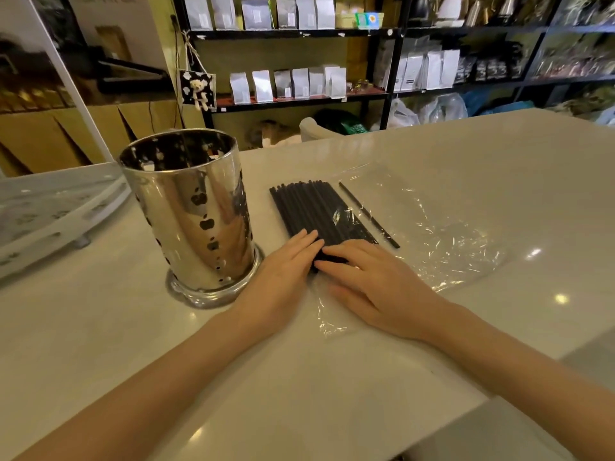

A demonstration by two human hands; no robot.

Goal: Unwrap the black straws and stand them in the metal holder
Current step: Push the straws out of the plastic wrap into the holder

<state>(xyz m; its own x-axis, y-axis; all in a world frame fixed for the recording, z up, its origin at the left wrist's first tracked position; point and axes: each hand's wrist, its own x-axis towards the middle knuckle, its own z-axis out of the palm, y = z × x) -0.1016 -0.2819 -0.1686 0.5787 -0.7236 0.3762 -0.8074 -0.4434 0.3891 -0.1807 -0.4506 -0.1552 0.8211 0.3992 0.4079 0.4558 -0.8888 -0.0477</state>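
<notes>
A flat bundle of black straws (311,207) lies on clear plastic wrap (442,241) spread over the white counter. One loose black straw (367,214) rests just to the right of the bundle. My left hand (283,277) and my right hand (376,284) lie flat side by side, fingers together, fingertips pressing on the near end of the bundle. Neither hand is closed around anything. The shiny metal holder (193,211) stands upright left of my left hand, with cut-out holes in its wall and no straws showing above its rim.
A white tray or rack (50,211) sits at the far left of the counter (499,161). The counter's near edge runs diagonally at lower right. Black shelves with white bags (299,81) stand behind the counter.
</notes>
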